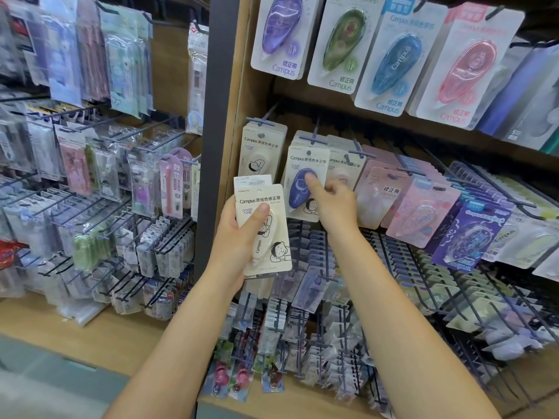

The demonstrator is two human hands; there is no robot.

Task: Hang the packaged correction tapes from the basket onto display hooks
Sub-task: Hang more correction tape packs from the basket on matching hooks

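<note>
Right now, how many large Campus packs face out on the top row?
4, left to right: purple, green, blue, pink. More packs hang hidden behind each.

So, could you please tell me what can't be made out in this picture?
- Basket: nowhere in the head view.
- Packs behind the cream pack in the left hand: only an upper edge shows, so the count is unclear.
- Right hand fingers: on the blue pack, the grip hidden behind it.
- Left rack labels: too blurred to read.
</note>
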